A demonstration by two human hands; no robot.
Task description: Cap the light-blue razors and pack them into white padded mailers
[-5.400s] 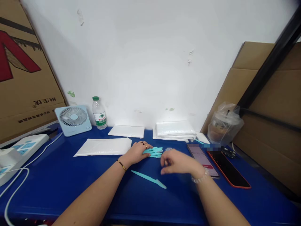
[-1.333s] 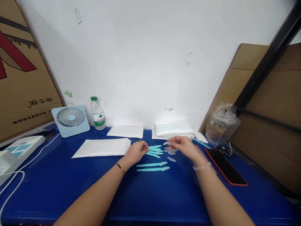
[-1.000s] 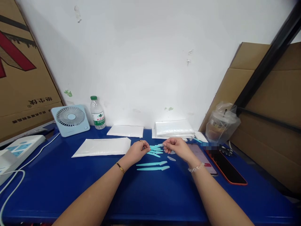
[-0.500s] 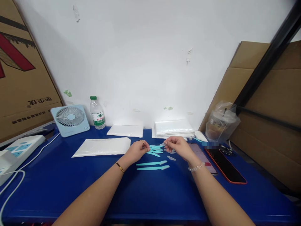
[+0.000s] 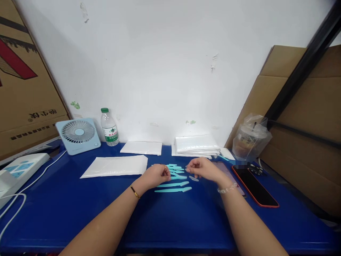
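Note:
My left hand (image 5: 157,174) is closed, thumb and forefinger pinching the handle of a teal eyebrow razor (image 5: 180,177) that points right. Just in front of it, two more teal eyebrow razors (image 5: 173,190) lie side by side on the blue table. Behind the fingers is a loose pile of similar razors (image 5: 174,167), partly hidden by the left hand. My right hand (image 5: 204,168) hovers right of the pile, fingers loosely curled and slightly apart, with no held thing visible. A clear blade cap (image 5: 194,178) rests below its fingertips.
White padded envelopes (image 5: 117,166) lie to the left, and a stack of them (image 5: 197,144) stands by the wall. A fan (image 5: 78,136), a water bottle (image 5: 109,128) and a power strip (image 5: 22,170) are at left. At right are a phone (image 5: 254,186) and a bagged drink cup (image 5: 249,140).
My left hand has drawn a razor out of the pile toward me. My right hand, which was pinching a clear cap, has moved slightly right and down, its fingers loosened.

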